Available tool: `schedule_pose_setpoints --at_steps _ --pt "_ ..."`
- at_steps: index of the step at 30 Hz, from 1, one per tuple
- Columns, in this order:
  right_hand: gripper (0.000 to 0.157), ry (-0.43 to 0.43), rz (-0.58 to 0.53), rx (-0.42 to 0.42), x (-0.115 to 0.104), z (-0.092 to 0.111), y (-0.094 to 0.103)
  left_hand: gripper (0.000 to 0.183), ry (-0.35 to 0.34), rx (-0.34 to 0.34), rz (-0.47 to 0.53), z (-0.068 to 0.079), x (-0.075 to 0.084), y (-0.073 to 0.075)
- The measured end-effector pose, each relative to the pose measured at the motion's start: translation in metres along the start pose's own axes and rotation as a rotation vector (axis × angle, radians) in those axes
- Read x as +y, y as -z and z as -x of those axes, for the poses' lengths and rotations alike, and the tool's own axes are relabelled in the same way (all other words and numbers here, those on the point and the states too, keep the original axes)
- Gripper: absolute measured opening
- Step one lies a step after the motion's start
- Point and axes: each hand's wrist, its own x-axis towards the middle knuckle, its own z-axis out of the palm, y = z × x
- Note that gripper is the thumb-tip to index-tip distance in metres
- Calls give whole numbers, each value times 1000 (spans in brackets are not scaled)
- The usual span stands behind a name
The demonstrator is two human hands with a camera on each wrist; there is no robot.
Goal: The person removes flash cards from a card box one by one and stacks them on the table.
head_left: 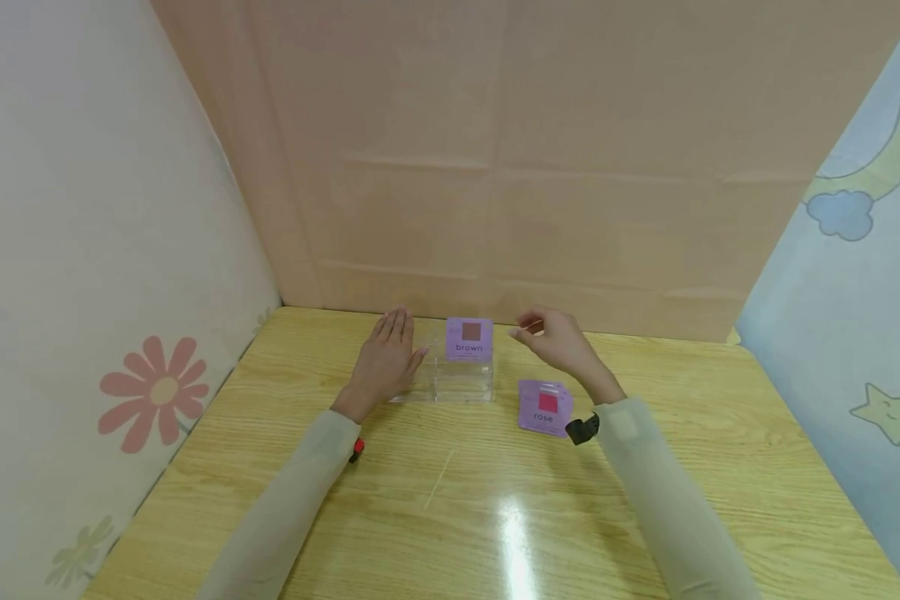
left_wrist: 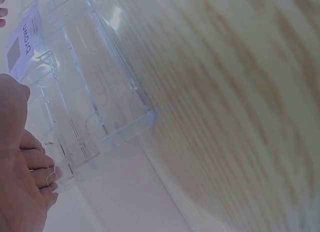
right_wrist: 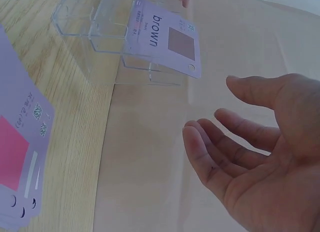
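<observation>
A clear plastic tiered holder [head_left: 461, 385] stands on the table near the back wall. In its upper right slot sits a purple card labelled "brown" [head_left: 469, 340], a brown square on its face. My left hand [head_left: 384, 358] lies along the holder's left side with fingers extended, and in the left wrist view its fingertips are at the clear plastic edge. My right hand [head_left: 558, 340] is in the air right of the card, fingers loosely bent and nothing between them. In front of it lies a small stack of purple cards [head_left: 544, 408], the top one reading "rose".
The wooden table [head_left: 390, 517] runs back to a wall covered in brown paper [head_left: 495, 233]. Patterned panels stand at both sides, one with a red flower [head_left: 163, 390], the other with a moon [head_left: 881, 158]. Dark bands sit on both wrists.
</observation>
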Motion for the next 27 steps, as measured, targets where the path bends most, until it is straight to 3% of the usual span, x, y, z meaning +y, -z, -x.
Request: schedule_pose_setpoints --at_steps 17,27 --pt "46 18 2 -49 -18 -9 -6 75 -4 13 -13 1 -2 -3" --pt "49 93 29 -73 -24 -17 -12 75 -3 9 -11 1 -2 -3"
